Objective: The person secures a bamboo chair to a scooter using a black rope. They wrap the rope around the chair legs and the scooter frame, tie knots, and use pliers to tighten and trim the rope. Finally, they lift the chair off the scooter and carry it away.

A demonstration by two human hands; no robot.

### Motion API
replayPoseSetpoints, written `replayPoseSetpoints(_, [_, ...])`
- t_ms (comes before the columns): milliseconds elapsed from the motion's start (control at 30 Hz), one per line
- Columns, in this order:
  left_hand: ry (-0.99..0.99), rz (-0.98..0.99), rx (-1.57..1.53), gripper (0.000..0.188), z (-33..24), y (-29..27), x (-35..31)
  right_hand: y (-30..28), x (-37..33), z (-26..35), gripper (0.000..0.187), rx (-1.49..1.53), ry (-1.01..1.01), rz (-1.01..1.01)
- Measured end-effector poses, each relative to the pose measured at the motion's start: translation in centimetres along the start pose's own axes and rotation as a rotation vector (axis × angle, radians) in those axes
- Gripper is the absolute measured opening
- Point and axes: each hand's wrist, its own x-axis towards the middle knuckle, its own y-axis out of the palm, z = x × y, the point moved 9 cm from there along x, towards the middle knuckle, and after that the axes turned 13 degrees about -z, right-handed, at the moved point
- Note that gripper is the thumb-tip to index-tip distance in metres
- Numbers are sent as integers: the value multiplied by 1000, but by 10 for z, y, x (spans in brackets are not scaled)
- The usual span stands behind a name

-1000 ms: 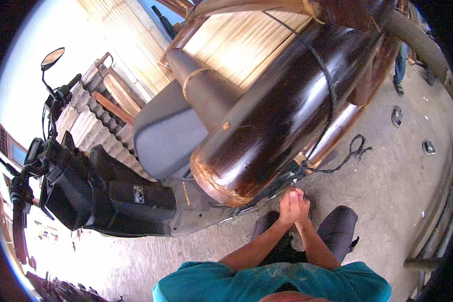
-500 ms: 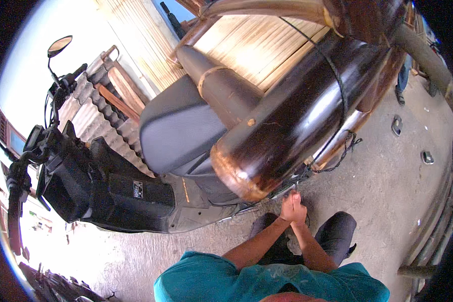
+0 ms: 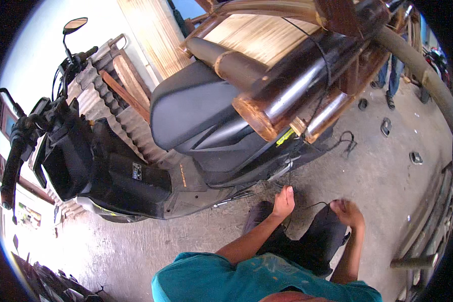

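Observation:
A thin black cord (image 3: 314, 204) runs between my hands, low in front of my knees. My left hand (image 3: 284, 202) is closed on it, and a stretch of the cord rises from there toward the bamboo frame. Further right, my right hand (image 3: 348, 213), slightly blurred, pinches the cord near my right knee. Above my hands, the dark lacquered bamboo frame (image 3: 307, 83) with pale slats (image 3: 251, 32) rests across the rear of a black scooter (image 3: 126, 171). Another piece of cord hangs loose from a bamboo end, beyond my hands.
Corrugated sheets (image 3: 110, 108) lean on the wall behind the scooter. Slippers (image 3: 386, 127) lie on the concrete floor to the right, where a person's legs (image 3: 391, 80) show farther back. Bamboo poles (image 3: 423, 236) are at the right edge. Dark slender pieces (image 3: 45, 282) lie at lower left.
My hands, together before, have parted: the right moved right and down with the cord, the left stayed near the same spot. The view shifted, showing more of the scooter's side and the person's legs.

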Motion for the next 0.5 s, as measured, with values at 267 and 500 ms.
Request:
replayPoseSetpoints(267, [123,-62,-51,24,-12,-4,-7,42,39,185,34,1272,-309,-264])
replayPoseSetpoints(500, [-59,65,-2,26,8,-23,-1,16,47,194,27,833,-476,-780])
